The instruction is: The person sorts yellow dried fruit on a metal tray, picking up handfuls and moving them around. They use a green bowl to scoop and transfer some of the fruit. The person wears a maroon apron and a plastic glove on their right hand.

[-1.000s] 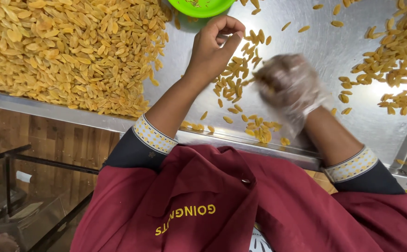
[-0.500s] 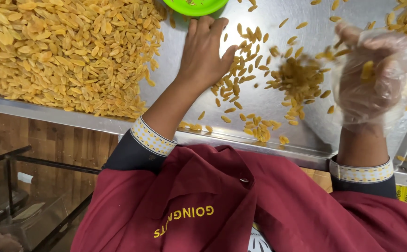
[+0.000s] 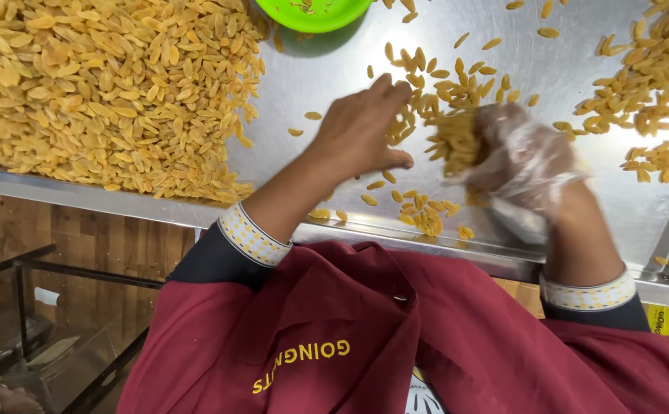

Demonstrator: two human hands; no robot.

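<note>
Golden raisins lie on a shiny steel table (image 3: 327, 69). My bare left hand (image 3: 361, 130) rests flat with fingers spread on the table, touching a small scatter of raisins (image 3: 442, 84). My right hand (image 3: 522, 157), inside a thin clear plastic glove, is blurred and cupped against a clump of raisins (image 3: 457, 142) beside the left hand. Whether it holds any of them I cannot tell. A few raisins (image 3: 419, 218) lie by the table's near rim.
A big heap of raisins (image 3: 97, 92) fills the table's left part. A smaller pile (image 3: 649, 69) lies at the right. A green plastic bowl (image 3: 311, 14) sits at the far edge. Below the table's near lip (image 3: 120, 203) are a wooden floor and dark metal bars.
My gloved right hand has swung from the far right back toward the middle, against the clump of raisins. My left hand has slid nearer and lies flatter.
</note>
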